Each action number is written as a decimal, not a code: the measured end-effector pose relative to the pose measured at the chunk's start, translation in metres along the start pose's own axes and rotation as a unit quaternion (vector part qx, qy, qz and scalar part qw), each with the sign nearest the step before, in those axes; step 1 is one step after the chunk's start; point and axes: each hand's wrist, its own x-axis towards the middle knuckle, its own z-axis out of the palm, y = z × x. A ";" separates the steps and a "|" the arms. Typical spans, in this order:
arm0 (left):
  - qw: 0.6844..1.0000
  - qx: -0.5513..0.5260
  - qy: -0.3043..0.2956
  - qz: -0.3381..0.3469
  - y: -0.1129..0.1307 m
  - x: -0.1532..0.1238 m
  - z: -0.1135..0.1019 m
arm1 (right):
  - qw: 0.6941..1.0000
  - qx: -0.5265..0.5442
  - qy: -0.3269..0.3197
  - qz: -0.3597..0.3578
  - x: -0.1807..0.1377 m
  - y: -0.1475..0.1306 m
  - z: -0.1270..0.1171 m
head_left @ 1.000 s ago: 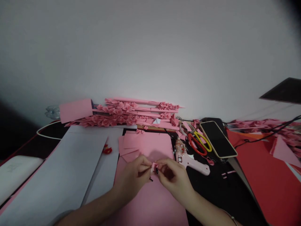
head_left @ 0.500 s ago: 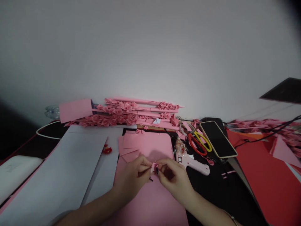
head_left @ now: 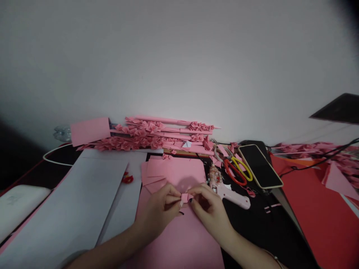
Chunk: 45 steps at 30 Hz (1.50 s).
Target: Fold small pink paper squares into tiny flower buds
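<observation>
A small folded piece of pink paper (head_left: pixel 185 197) is pinched between both hands at the middle of the view. My left hand (head_left: pixel 161 207) grips its left side with thumb and fingertips. On the other side, my right hand (head_left: pixel 209 211) pinches the right corner. Both hands are just above a large pink paper sheet (head_left: pixel 182 239). Smaller pink paper pieces (head_left: pixel 153 181) lie overlapped beyond my left hand. To the right of my right hand is a pale pink glue gun (head_left: pixel 234 197).
Pink paper flower stems (head_left: pixel 146 142) are piled along the wall. Red-and-yellow-handled scissors (head_left: pixel 235 172) and a phone (head_left: pixel 260 166) lie at right, beside red paper (head_left: pixel 316 209). White sheets (head_left: pixel 73 198) and a white box-like device (head_left: pixel 22 205) are at left.
My right hand has shifted slightly right, and more of the folded pink paper shows between the fingertips. My left hand is almost unmoved.
</observation>
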 end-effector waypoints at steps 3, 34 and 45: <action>0.999 -0.037 -0.018 -0.027 0.008 0.000 0.001 | 1.000 0.020 0.000 -0.002 0.001 0.000 -0.001; 0.973 -0.178 0.017 -0.147 0.015 0.005 -0.007 | 0.992 -0.033 -0.046 -0.114 -0.001 -0.005 -0.002; 0.972 -0.184 0.018 -0.147 0.011 0.006 -0.009 | 0.989 -0.054 -0.063 -0.123 -0.005 -0.001 -0.002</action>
